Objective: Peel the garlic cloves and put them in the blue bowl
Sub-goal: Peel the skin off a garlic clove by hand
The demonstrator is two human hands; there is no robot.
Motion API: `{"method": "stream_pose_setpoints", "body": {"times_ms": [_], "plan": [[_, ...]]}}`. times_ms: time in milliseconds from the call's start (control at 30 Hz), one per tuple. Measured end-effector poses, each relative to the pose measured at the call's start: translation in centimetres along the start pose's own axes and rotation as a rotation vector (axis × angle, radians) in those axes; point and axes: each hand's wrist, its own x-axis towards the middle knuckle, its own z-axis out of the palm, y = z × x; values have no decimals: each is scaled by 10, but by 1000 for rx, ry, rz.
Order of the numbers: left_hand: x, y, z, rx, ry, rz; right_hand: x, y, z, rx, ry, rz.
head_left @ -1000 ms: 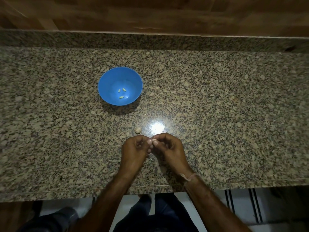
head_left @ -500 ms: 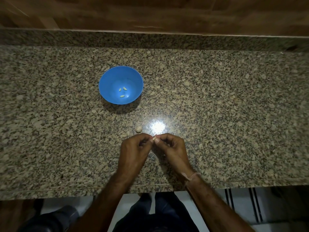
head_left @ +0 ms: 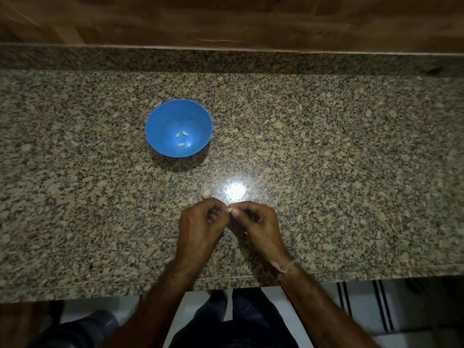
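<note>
Three small pale peeled garlic cloves (head_left: 180, 145) lie at the bottom of one round blue plastic bowl (head_left: 160, 116), which stands on the speckled brown granite tabletop (head_left: 351, 172), left of centre and well beyond the hands. The nearest of the three lies with its long axis left to right; the two beyond it sit close together, each slanted. One more small pale garlic clove (head_left: 229, 210) is pinched between the fingertips of both hands, just above the tabletop near its front edge; it is too small and too covered to tell which way it points. The left hand (head_left: 200, 222) and right hand (head_left: 258, 222) meet at it, fingers curled. One rounded papery garlic piece (head_left: 206, 193) rests on the tabletop just beyond the left hand, beside a bright light glare (head_left: 236, 191). A thin pale thread (head_left: 285, 266) circles the right wrist.
</note>
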Motion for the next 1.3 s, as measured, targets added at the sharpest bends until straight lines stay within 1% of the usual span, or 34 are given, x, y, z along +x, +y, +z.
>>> {"method": "stream_pose_setpoints", "body": {"times_ms": [67,200,333,467,600,667,800,967,1133,1300], "plan": [[0,1,2,-19,-1,-25,-2,-4,0,-70,21,-72],[3,5,4,-65,7,-99,-3,-6,0,-292,1,-240],[3,9,6,-102,11,-157,1,-2,-2,-470,66,-395],[7,7,9,-104,10,-216,-1,1,0,-507,91,-409],[6,5,11,-94,7,-207,-2,0,-2,-593,68,-410],[6,5,12,-103,11,-212,-3,-3,-1,-496,69,-337],[7,5,13,-92,38,-224,-5,-8,1,-149,128,-162],[9,-4,13,-39,68,-258,0,-4,-6,160,139,81],[9,-6,19,42,40,-292,3,-2,-7,279,120,158],[7,-3,20,-70,45,-233,3,0,-6,306,136,203]]}}
